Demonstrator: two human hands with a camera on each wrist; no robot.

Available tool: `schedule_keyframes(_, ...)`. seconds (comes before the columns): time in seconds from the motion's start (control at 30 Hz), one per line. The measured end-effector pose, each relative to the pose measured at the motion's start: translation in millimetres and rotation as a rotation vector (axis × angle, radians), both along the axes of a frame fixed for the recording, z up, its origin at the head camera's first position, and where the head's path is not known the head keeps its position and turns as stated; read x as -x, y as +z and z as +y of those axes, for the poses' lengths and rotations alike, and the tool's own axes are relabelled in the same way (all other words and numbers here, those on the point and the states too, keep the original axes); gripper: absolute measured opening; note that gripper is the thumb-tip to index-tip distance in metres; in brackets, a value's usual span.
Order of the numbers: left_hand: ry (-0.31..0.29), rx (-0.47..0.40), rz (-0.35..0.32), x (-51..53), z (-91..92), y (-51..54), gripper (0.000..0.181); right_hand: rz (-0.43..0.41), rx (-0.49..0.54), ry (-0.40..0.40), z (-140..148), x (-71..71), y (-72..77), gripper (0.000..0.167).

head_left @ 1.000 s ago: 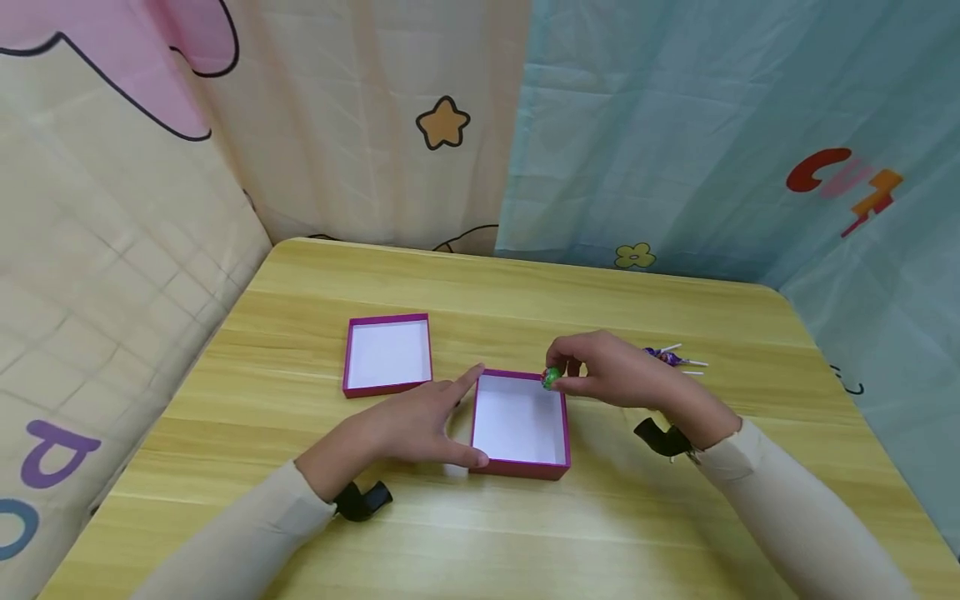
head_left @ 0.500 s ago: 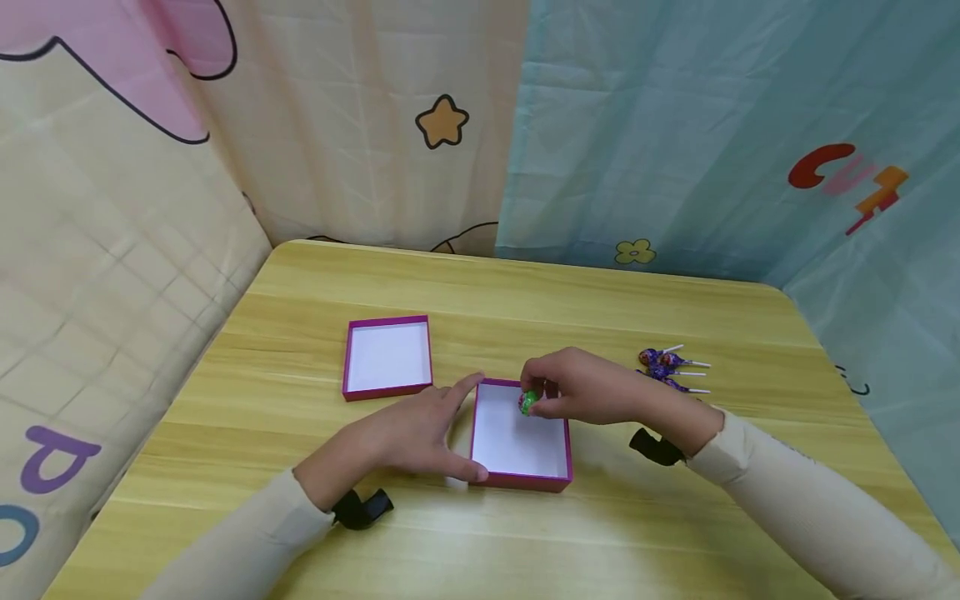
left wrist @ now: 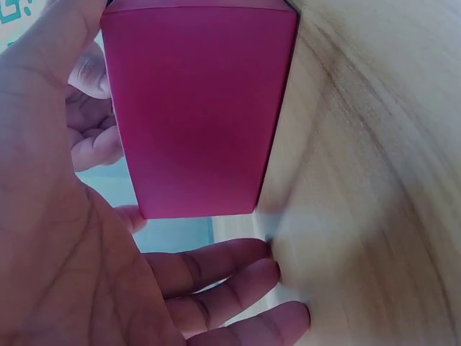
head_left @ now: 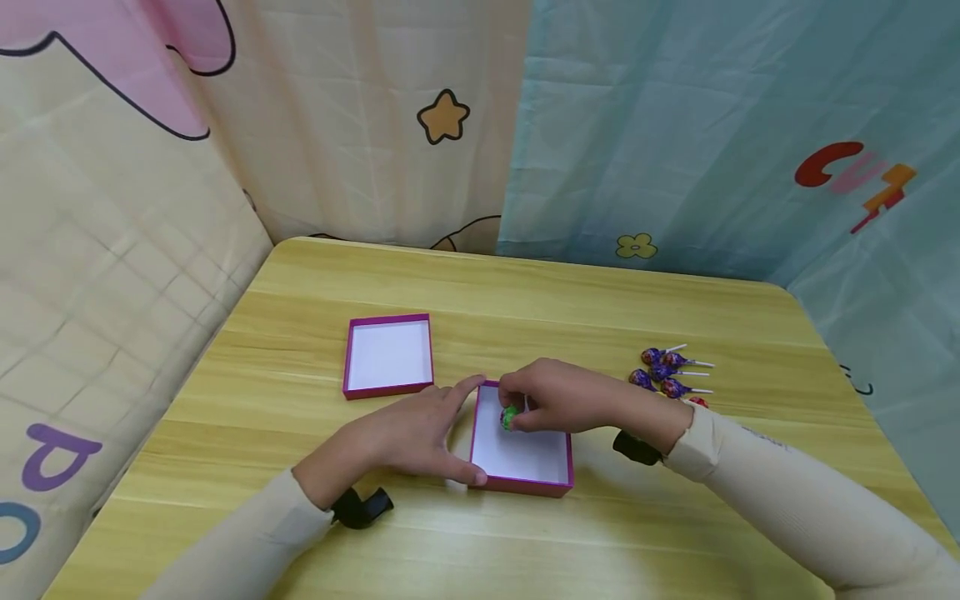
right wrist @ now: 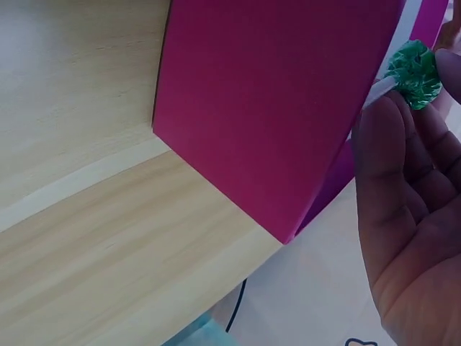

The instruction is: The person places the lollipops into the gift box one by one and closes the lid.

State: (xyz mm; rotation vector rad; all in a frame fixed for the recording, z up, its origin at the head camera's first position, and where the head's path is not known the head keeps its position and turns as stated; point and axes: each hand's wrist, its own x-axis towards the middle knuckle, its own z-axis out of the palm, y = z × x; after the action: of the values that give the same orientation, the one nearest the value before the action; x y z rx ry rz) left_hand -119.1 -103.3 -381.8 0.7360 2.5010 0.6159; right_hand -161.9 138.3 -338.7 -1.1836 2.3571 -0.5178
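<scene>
My right hand (head_left: 558,398) pinches a green-wrapped lollipop (head_left: 509,417) over the inside of a magenta box (head_left: 517,485) with a white interior. In the right wrist view the lollipop (right wrist: 415,75) has its white stick pointing toward the box rim. My left hand (head_left: 416,437) spans the box's left side, its thumb touching the near corner and its index finger the far one. The left wrist view shows its other fingers (left wrist: 238,292) stretched out past the box (left wrist: 198,115), near the tabletop. The right hand covers part of the box's far right rim.
A second shallow magenta tray (head_left: 388,390), perhaps the lid, lies white side up at the back left. Several purple-wrapped lollipops (head_left: 663,372) lie to the right, and a red one (head_left: 698,402) is partly hidden by the right forearm. Printed curtains hang behind the wooden table (head_left: 480,542).
The right hand has carried the green lollipop leftward and nearer, from the box's far right corner to over its inside. More lollipops on the right came into sight. The left hand has barely moved.
</scene>
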Motion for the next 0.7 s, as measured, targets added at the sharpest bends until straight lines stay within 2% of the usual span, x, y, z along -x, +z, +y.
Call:
schedule_keyframes(0.2,-0.021,-0.024,-0.037,3.2,-5.0,1.3,0.121,-0.031,-0.016,0.022,-8.2,0.6,-4.3,0.01)
schedule_keyframes(0.5,-0.028,-0.052,-0.028,2.6,-6.5,1.8,0.118,-0.06,-0.02,0.095,-18.5,-1.3,-13.6,0.008)
schedule_keyframes(0.7,-0.029,-0.05,-0.026,2.8,-6.0,1.7,0.119,-0.081,-0.004,0.086,-20.8,-3.6,-19.0,0.008)
